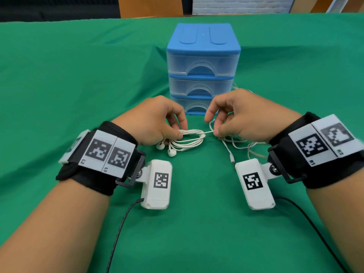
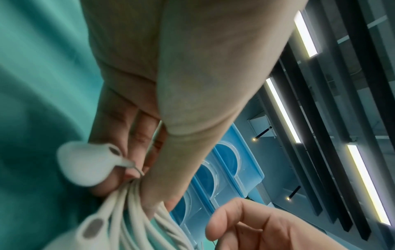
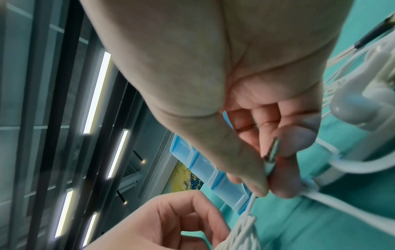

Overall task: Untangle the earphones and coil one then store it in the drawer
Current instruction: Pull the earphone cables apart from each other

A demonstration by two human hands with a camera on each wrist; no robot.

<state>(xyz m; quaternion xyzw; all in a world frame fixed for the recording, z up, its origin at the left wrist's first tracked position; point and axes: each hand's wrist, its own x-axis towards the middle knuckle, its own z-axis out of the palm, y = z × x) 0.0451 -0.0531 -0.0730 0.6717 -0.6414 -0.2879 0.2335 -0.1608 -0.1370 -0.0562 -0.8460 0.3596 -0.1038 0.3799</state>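
Note:
A white earphone lies looped into a coil [image 1: 189, 139] on the green cloth in front of the blue drawer unit [image 1: 202, 69]. My left hand [image 1: 157, 125] pinches the coil's left end between thumb and fingers, and its two earbuds [image 1: 166, 149] hang below. In the left wrist view one earbud [image 2: 85, 167] sits against the fingers and the bundled strands [image 2: 132, 211] run under the thumb. My right hand [image 1: 234, 119] pinches the free cord [image 3: 252, 203] just right of the coil. A second earphone [image 1: 254, 146] lies loose under the right hand, its jack plug [image 1: 233, 160] pointing toward me.
The unit has three clear drawers, all closed, with the bottom one [image 1: 197, 107] just behind my hands. Green cloth [image 1: 78, 75] covers the whole table. Black cables [image 1: 120, 229] trail from the wrist cameras toward the near edge.

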